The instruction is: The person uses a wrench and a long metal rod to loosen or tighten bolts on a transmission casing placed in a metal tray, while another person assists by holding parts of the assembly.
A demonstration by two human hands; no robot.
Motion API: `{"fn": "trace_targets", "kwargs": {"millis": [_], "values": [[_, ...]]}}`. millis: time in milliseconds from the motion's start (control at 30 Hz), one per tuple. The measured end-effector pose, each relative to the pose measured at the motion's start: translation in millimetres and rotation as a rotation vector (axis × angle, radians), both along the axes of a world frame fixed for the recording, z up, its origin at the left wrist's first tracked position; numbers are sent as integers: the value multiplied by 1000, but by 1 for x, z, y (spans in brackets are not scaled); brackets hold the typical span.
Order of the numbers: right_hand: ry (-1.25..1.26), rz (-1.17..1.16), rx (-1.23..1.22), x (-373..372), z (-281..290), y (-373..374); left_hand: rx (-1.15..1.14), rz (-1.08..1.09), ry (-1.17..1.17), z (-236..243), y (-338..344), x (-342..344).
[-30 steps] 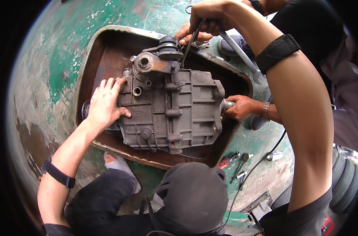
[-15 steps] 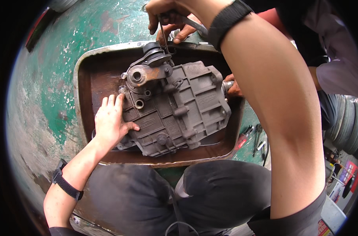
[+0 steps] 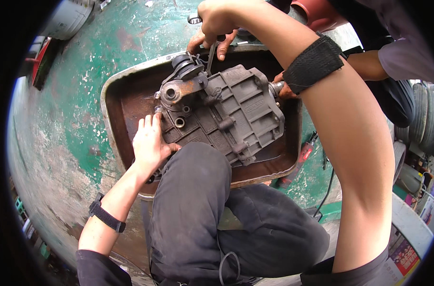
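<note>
A grey cast-metal gearbox housing [image 3: 245, 107] lies tilted in a brown, rust-stained tray [image 3: 293, 143]. My left hand [image 3: 150, 140] is spread against its left side, thumb out toward my knee. Beyond the far edge, my right hand [image 3: 219, 19] is closed around a metal bar tool [image 3: 211, 58]. The bar points down beside the dark round mount [image 3: 186, 66] on the housing; whether its tip touches cannot be made out. A metal ring end [image 3: 194, 19] shows beside my right fingers. My raised knee [image 3: 198, 167] hides the housing's near part.
A co-worker's hand [image 3: 224, 47] is just under my right hand; their other hand [image 3: 284, 88] grips the shaft end at the right. A red-handled tool [image 3: 303, 155] lies right of the tray. Tyres [image 3: 419, 112] stand at far right, a white bucket [image 3: 69, 19] at far left.
My left knee has come up over the near part of the housing. My right hand and the bar have shifted slightly right. My left hand stays on the housing.
</note>
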State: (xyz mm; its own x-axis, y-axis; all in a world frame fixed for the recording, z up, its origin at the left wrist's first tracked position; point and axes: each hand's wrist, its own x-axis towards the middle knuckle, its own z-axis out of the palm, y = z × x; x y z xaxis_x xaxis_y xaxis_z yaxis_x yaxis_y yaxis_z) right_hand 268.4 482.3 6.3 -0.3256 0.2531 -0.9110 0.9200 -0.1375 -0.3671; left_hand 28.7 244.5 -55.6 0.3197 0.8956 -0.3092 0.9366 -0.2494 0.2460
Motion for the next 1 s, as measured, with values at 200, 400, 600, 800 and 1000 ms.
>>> {"fn": "trace_targets", "kwargs": {"millis": [200,400,600,800,1000], "values": [[-14,18,8,-1,-3,2,-20,-34,23,-10,4,-8],[-140,117,-19,33,18,0,8,-109,-131,-9,20,-19],[81,129,190,2,15,-1,-4,-56,-136,-10,15,-21],[10,177,158,-8,0,3,59,-109,-199,-8,19,-18],[14,172,168,-7,5,-12,-357,8,-240,24,61,-23]]}}
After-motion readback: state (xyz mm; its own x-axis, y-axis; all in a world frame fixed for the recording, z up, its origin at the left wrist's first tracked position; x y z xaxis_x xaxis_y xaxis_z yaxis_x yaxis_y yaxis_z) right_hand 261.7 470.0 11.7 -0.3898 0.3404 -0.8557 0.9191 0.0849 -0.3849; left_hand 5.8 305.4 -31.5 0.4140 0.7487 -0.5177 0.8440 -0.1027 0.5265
